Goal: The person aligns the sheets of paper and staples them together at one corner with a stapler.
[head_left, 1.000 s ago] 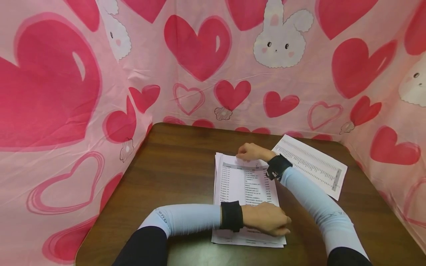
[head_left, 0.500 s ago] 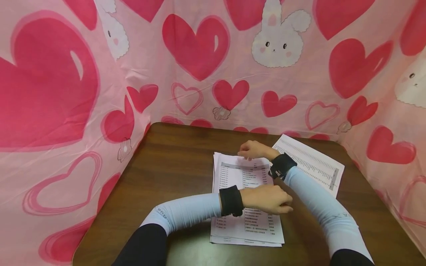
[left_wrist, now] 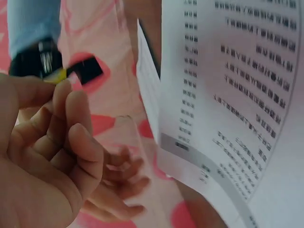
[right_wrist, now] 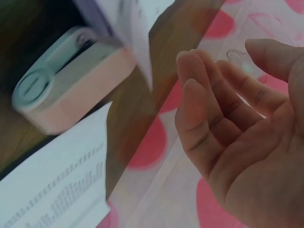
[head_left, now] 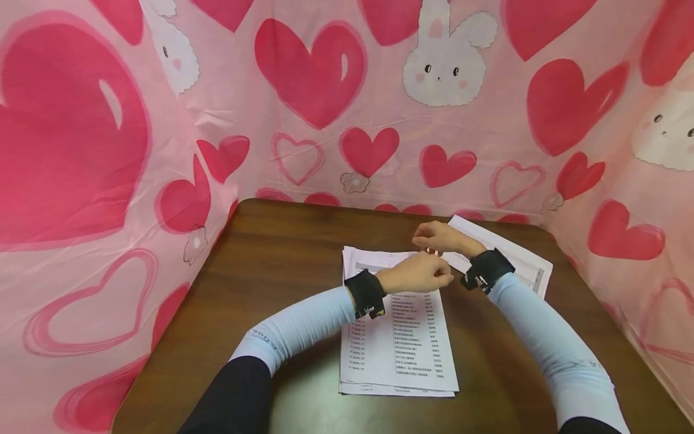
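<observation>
Stacked white printed sheets (head_left: 398, 346) lie mid-desk, wood surface running from them to the left edge of the brown wood-grain desk (head_left: 282, 265). A single white printed sheet (head_left: 528, 268) angles near its far right corner. Left hand (head_left: 417, 272) and right hand (head_left: 447, 237), fingers loosely curled, grip nothing. Pink heart-print cloth (head_left: 228, 78) borders the far edge.

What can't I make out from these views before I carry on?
Head view: the upper rows on the paper stack, hidden by the left hand; its exposed print is too small to read reliably.
Head view: part of the loose sheet, behind the right hand and wristband.
Right wrist view: the pink-sided object, blurred, exact kind unclear; the loose sheet's remainder, cut off by the frame edges.
</observation>
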### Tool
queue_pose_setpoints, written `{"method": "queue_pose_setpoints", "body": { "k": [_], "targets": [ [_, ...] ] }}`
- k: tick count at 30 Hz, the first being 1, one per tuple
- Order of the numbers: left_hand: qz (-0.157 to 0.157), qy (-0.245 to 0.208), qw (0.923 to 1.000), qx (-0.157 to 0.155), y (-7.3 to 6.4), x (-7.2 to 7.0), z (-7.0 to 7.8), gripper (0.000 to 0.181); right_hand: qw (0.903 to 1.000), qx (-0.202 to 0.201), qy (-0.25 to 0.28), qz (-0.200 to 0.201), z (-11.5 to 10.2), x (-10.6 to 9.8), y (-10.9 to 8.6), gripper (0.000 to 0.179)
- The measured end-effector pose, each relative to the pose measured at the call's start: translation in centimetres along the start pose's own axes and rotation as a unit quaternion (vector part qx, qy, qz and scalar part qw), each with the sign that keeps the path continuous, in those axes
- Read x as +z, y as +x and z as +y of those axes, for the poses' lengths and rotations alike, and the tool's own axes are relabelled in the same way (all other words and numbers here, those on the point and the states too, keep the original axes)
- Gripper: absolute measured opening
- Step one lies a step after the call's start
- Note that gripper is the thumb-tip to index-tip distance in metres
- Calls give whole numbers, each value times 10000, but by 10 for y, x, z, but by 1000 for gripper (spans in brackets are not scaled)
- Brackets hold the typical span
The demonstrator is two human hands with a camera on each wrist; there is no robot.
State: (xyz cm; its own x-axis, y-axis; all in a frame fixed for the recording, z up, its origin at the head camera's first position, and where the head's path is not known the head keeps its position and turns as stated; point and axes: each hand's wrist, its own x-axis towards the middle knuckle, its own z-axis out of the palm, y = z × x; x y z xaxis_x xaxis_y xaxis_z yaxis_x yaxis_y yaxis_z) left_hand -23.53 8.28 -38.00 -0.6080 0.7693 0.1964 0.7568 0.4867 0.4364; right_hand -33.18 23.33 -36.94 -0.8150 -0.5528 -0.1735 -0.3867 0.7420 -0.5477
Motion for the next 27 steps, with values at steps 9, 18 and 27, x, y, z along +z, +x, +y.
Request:
{"method": "queue_pose_setpoints", "body": {
  "k": [9,18,27],
  "targets": [
    [390,-864,9909,-959,17,2,-34,28,9992,300,-26,257,11,-8,-17,28],
    [863,-1288,9745,-1624,26,1,-52,26,9973,591,79,430,33,-15,-36,31],
    [1087,-1124,9676,-1981,36,-8,-63,24,9917,1090,280,618,57,-35,-60,39]
  ]
}}
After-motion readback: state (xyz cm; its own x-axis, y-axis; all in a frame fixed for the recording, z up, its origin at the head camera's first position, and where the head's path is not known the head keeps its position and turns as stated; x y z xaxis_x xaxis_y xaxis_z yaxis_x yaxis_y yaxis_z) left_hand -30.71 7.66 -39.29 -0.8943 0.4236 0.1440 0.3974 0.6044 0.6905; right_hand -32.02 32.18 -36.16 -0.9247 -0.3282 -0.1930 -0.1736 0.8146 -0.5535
